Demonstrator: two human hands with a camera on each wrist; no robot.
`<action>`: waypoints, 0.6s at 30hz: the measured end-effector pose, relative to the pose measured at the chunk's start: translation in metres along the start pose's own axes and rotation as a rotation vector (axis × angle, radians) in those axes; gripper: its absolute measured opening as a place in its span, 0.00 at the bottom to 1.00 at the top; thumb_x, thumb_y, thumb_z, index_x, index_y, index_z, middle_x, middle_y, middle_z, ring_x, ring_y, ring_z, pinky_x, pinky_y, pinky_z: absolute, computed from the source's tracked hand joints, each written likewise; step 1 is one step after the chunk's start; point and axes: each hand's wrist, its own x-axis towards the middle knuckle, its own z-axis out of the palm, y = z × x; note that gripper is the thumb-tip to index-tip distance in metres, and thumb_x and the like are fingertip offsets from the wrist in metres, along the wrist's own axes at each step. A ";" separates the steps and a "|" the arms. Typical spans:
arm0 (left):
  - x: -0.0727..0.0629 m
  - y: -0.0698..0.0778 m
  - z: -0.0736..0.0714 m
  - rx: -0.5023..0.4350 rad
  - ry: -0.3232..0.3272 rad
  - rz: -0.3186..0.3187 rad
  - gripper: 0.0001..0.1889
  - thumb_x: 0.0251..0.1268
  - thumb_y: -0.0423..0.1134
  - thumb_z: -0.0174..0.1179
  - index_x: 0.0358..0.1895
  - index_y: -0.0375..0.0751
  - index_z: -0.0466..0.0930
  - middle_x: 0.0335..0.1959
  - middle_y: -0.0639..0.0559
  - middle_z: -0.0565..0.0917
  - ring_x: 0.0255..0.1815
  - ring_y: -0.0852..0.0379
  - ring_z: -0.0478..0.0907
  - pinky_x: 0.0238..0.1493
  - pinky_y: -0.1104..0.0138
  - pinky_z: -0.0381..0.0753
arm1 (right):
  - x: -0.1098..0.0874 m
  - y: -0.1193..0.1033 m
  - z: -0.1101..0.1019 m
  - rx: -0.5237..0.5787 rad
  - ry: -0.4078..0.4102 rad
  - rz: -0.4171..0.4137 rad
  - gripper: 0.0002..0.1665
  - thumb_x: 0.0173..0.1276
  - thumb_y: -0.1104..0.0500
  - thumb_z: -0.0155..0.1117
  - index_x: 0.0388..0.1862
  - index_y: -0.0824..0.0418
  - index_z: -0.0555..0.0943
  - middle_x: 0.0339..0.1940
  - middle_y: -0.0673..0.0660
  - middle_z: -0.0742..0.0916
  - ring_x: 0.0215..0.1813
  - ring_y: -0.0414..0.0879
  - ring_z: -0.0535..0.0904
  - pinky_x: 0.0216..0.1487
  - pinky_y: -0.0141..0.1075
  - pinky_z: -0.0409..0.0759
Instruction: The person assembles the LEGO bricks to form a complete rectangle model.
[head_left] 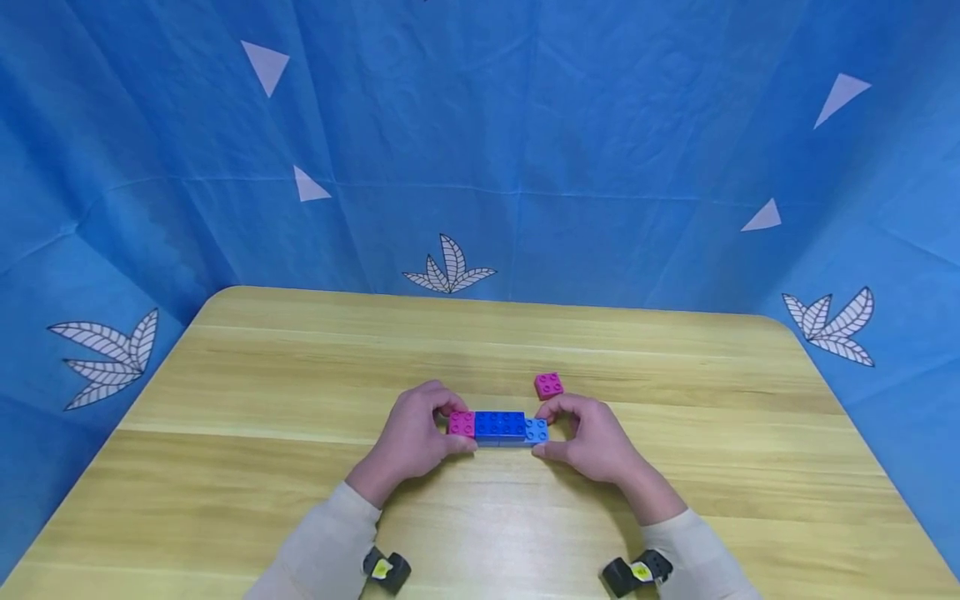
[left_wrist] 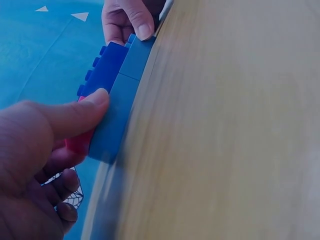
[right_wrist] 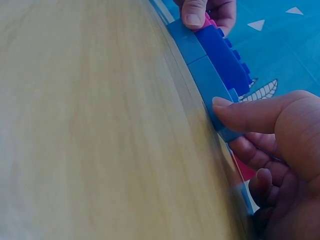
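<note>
Two light blue toy building bricks (left_wrist: 120, 112) lie end to end on the table as the bottom row. On top of them sit a dark blue brick (head_left: 500, 425) in the middle and a small pink brick (head_left: 461, 423) at the left end. At the right end, the light blue studs (head_left: 536, 430) are bare. My left hand (head_left: 412, 437) pinches the left end, thumb in front and fingers behind. The right end is pinched between thumb and fingers of my right hand (head_left: 596, 437). A loose pink brick (head_left: 549, 385) stands just behind the right hand.
The wooden table (head_left: 262, 375) has rounded far corners. A blue cloth (head_left: 480, 125) with white triangles and leaf prints hangs behind it and at both sides. Dark wrist devices (head_left: 387, 571) are worn on both sleeves.
</note>
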 end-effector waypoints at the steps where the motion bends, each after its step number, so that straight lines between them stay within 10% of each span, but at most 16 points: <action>1: 0.000 0.000 0.000 -0.003 0.001 0.000 0.20 0.41 0.42 0.83 0.40 0.46 0.86 0.31 0.60 0.75 0.35 0.56 0.72 0.36 0.64 0.76 | 0.000 0.000 0.000 0.002 0.001 0.000 0.22 0.48 0.60 0.84 0.41 0.51 0.83 0.33 0.48 0.81 0.25 0.44 0.66 0.31 0.38 0.68; 18: 0.002 -0.004 -0.001 -0.060 -0.010 0.000 0.19 0.43 0.42 0.83 0.39 0.47 0.85 0.31 0.59 0.76 0.36 0.54 0.72 0.36 0.62 0.76 | 0.000 0.001 -0.001 0.002 -0.009 0.006 0.22 0.47 0.59 0.85 0.41 0.50 0.84 0.29 0.50 0.79 0.25 0.44 0.66 0.30 0.38 0.67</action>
